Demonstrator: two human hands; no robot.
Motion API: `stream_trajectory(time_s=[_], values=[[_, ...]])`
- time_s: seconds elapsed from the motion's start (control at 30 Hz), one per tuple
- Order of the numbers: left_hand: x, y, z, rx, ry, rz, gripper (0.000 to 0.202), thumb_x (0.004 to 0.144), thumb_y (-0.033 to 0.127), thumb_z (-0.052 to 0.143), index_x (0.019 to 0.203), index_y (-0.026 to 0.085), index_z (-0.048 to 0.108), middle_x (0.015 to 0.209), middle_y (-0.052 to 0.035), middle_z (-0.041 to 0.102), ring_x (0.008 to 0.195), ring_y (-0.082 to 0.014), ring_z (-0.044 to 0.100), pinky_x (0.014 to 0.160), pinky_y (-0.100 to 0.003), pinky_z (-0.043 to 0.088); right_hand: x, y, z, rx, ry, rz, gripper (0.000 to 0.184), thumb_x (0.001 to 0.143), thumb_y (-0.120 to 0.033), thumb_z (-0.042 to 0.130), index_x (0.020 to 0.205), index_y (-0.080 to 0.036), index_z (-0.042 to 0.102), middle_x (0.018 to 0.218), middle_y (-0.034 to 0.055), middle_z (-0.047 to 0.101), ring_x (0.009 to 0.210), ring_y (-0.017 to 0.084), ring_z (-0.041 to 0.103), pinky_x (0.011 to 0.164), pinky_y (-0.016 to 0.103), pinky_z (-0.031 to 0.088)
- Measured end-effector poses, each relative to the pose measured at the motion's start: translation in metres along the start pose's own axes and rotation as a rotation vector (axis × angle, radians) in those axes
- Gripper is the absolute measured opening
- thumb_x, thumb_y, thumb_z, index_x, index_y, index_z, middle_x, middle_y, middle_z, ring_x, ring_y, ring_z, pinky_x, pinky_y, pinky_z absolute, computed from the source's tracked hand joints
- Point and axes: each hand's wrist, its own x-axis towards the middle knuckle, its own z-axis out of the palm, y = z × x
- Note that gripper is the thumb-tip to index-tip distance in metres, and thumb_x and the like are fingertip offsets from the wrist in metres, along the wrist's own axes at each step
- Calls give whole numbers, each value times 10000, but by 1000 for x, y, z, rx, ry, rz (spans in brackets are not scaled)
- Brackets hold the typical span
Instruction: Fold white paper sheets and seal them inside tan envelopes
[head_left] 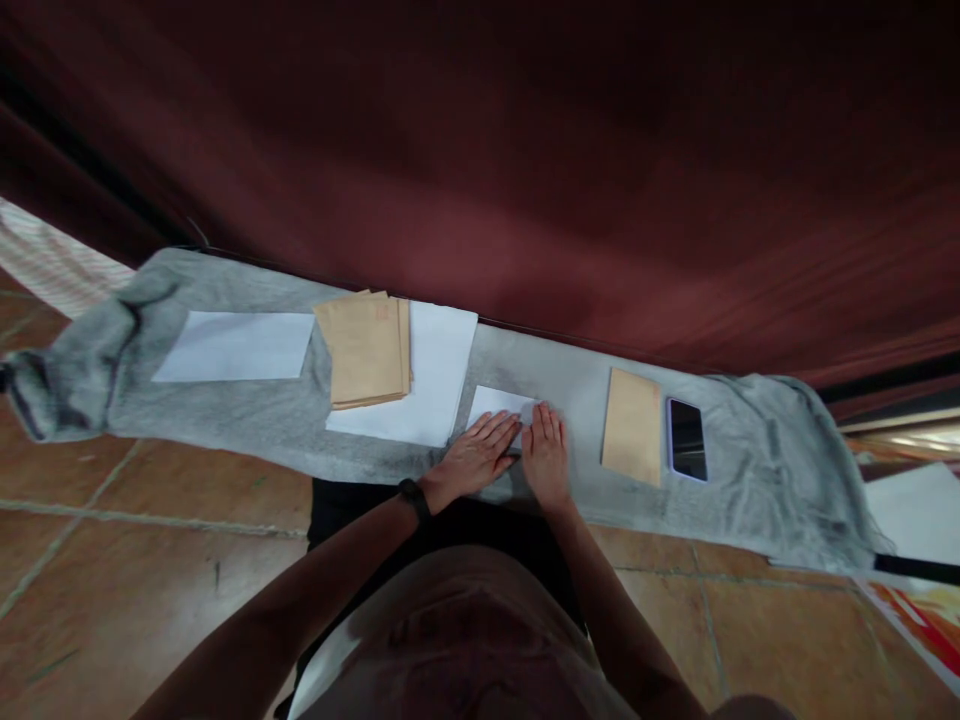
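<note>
A small folded sheet of white paper lies on the grey cloth right in front of me. My left hand rests flat on its lower left part, fingers stretched out. Pressing on its right edge is my right hand, with the fingers extended and side by side. Both hands cover the lower part of the paper. To the left, a stack of brown envelopes sits on larger white sheets. A single brown envelope lies to the right of my right hand.
A phone lies right of the single envelope. Another white sheet is at the far left of the grey cloth. A dark red curtain-like fabric rises behind the narrow surface. Tiled floor shows in front.
</note>
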Motion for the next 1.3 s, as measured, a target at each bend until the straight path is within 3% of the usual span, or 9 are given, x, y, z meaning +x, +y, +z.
stream_trajectory(time_s=[0.2, 0.4, 0.53, 0.77, 0.9, 1.03, 1.3], values=[[-1, 1, 9, 3, 0, 12, 485, 980, 257, 502, 1443, 132, 575, 1482, -176, 581, 1484, -273, 427, 1276, -508, 246, 18, -26, 10, 142, -104, -217, 498, 1091, -266, 281, 1522, -135, 493, 1590, 122, 480, 1508, 209, 383, 1253, 456, 323], [-2, 4, 10, 25, 18, 11, 481, 963, 259, 529, 1401, 75, 604, 1452, -211, 595, 1456, -288, 458, 1271, -490, 268, 22, -26, 16, 93, -90, -204, 491, 1103, -278, 273, 1491, -108, 523, 1598, 145, 462, 1513, 229, 371, 1247, 482, 304], [-6, 4, 5, 6, -4, 20, 463, 986, 288, 527, 1413, 120, 593, 1421, -181, 630, 1423, -268, 497, 1274, -500, 254, 22, -20, 13, 46, -101, -203, 499, 1106, -275, 259, 1520, -103, 478, 1614, 157, 434, 1524, 236, 349, 1246, 499, 280], [-15, 8, 9, -5, 31, -34, 550, 1025, 345, 494, 1503, 74, 467, 1543, -191, 516, 1500, -255, 406, 1282, -472, 224, 19, -15, 7, -3, -120, -228, 477, 1097, -259, 292, 1503, -130, 508, 1626, 154, 416, 1530, 258, 342, 1243, 509, 260], [-21, 10, 13, -2, 45, -104, 668, 1027, 423, 493, 1546, 20, 375, 1621, -228, 387, 1556, -293, 285, 1279, -454, 225, 16, -10, 6, -41, -112, -174, 517, 1103, -311, 295, 1556, -96, 421, 1632, 180, 393, 1530, 284, 336, 1232, 533, 268], [-25, 11, 14, -26, 56, -146, 694, 1030, 460, 473, 1564, 35, 346, 1652, -224, 325, 1572, -296, 231, 1284, -462, 215, 11, -4, 7, -54, -78, -125, 550, 1094, -317, 320, 1594, -89, 349, 1632, 189, 388, 1534, 286, 324, 1225, 537, 278], [-32, 12, 16, -4, 111, -195, 717, 1024, 465, 462, 1596, 71, 286, 1667, -209, 296, 1578, -287, 209, 1281, -483, 229, 1, 10, 5, -76, -19, -48, 569, 1093, -327, 281, 1588, -54, 350, 1621, 195, 407, 1507, 292, 361, 1229, 520, 272]])
